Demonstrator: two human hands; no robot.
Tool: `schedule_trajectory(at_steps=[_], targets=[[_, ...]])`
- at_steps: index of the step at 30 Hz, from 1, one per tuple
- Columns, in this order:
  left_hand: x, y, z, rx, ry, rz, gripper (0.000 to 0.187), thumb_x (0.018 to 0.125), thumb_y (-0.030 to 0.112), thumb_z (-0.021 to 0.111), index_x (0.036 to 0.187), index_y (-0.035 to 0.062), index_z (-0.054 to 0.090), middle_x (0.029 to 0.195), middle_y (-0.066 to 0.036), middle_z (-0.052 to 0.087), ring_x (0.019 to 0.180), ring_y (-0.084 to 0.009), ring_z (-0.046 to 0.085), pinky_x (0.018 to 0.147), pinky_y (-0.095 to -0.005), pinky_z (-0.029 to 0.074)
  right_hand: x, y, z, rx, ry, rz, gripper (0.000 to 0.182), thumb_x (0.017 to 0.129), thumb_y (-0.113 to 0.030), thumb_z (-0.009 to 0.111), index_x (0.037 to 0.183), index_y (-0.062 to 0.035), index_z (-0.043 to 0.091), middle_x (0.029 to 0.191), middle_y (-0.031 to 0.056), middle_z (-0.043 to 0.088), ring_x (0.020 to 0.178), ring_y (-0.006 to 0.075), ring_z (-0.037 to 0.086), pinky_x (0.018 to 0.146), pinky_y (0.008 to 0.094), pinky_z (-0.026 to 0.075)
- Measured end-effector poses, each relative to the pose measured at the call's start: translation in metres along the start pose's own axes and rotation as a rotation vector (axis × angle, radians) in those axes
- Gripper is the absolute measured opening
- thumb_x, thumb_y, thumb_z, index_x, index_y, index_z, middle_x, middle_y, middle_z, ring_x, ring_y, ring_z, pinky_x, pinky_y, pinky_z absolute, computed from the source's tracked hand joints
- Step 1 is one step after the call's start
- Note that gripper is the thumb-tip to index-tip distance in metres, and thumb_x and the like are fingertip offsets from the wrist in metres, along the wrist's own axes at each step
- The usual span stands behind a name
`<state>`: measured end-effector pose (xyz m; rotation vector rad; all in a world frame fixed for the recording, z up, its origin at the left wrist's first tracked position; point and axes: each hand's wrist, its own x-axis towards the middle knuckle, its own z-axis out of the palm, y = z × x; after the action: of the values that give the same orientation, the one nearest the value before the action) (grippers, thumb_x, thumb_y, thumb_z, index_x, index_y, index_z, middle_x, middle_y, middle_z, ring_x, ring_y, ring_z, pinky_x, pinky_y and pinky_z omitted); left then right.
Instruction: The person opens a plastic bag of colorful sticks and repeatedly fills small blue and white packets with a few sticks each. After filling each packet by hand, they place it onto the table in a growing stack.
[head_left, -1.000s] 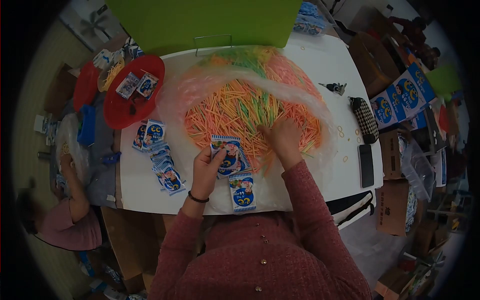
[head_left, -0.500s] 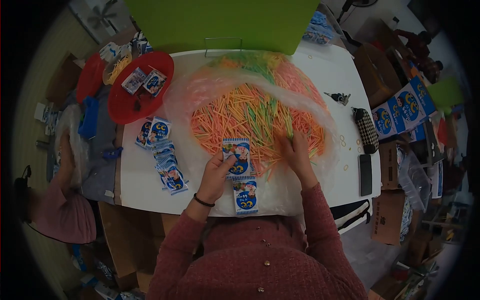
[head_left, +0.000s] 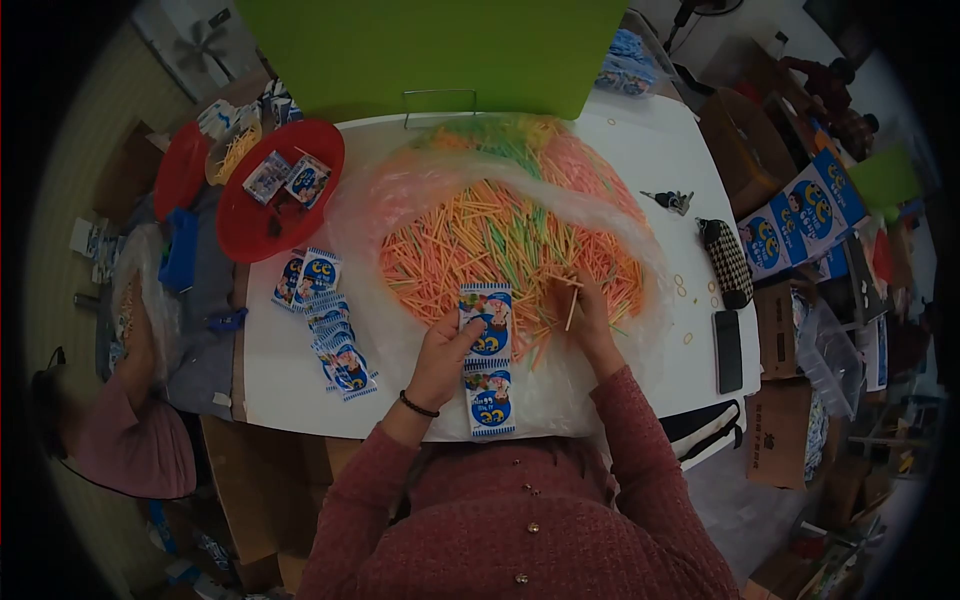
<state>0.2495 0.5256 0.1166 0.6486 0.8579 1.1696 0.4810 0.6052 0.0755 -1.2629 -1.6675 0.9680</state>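
My left hand is closed on a blue-and-white printed packet, thumb across its front. Below it, a second packet with the same print hangs in line, its top edge meeting the held one. My right hand is at the near right side of a big heap of thin coloured sticks, in pink, orange, yellow and green. A few sticks poke out from between its fingers. The heap lies in a wide-mouthed clear plastic bag on the white table.
Several filled packets lie at the left, near a red basin holding more. Keys, a checked pouch and a phone line the right side. A green panel stands behind; another person sits at left.
My right hand has pulled back slightly toward me from the heap and turned, with sticks now showing in its fingers. My left hand keeps its packet, slightly farther right.
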Motion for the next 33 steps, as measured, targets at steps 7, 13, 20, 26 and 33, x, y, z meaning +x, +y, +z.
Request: schedule_trajectory(at_steps=[7, 13, 20, 26, 33], targets=[[0.005, -0.005, -0.008, -0.319, -0.043, -0.225, 0.024, 0.098, 0.014, 0.054, 0.118, 0.0027, 0.058, 0.111, -0.007, 0.067, 0.097, -0.0175, 0.066, 0.084, -0.0343, 0.056, 0.018, -0.006, -0.013, 1.053, 0.105, 0.453, 0.019, 0.101, -0.018, 0.048, 0.113, -0.0038, 0.053, 0.094, 0.0046, 0.059, 0.087, 0.0121, 0.056, 0.079, 0.0263, 0.048], [0.008, -0.015, -0.003, -0.247, -0.012, -0.122, 0.025, 0.098, 0.013, 0.054, 0.12, 0.0026, 0.058, 0.114, -0.009, 0.066, 0.103, -0.0204, 0.065, 0.089, -0.0387, 0.055, 0.007, -0.012, -0.003, 0.957, 0.144, 0.316, 0.016, 0.101, -0.014, 0.047, 0.113, -0.005, 0.054, 0.099, 0.0036, 0.058, 0.09, 0.0123, 0.055, 0.081, 0.0272, 0.047], [0.009, -0.002, 0.004, -0.395, 0.045, -0.084, 0.026, 0.098, 0.016, 0.055, 0.12, 0.0023, 0.058, 0.113, -0.007, 0.066, 0.102, -0.0196, 0.066, 0.087, -0.0357, 0.055, -0.007, -0.006, 0.004, 0.357, 0.026, 0.162, 0.014, 0.101, -0.013, 0.045, 0.109, -0.0064, 0.055, 0.102, 0.0036, 0.06, 0.095, 0.0122, 0.056, 0.086, 0.028, 0.045], [0.003, 0.002, 0.0, 0.092, 0.039, 0.018, 0.016, 0.093, 0.007, 0.061, 0.105, -0.0004, 0.069, 0.094, -0.004, 0.071, 0.087, -0.0125, 0.067, 0.078, -0.0269, 0.054, -0.005, -0.059, -0.006, 0.679, 0.061, 0.093, 0.018, 0.103, -0.019, 0.043, 0.107, -0.0053, 0.054, 0.109, 0.0094, 0.064, 0.105, 0.018, 0.058, 0.096, 0.034, 0.042], [-0.002, 0.007, 0.006, 0.546, -0.113, 0.194, 0.016, 0.089, 0.001, 0.062, 0.103, 0.0001, 0.071, 0.088, -0.002, 0.071, 0.082, -0.007, 0.064, 0.074, -0.0227, 0.051, -0.014, -0.131, 0.006, 0.887, -0.201, -0.086, 0.016, 0.103, -0.02, 0.041, 0.105, -0.0062, 0.05, 0.113, 0.0146, 0.065, 0.126, 0.0302, 0.051, 0.111, 0.0476, 0.029]])
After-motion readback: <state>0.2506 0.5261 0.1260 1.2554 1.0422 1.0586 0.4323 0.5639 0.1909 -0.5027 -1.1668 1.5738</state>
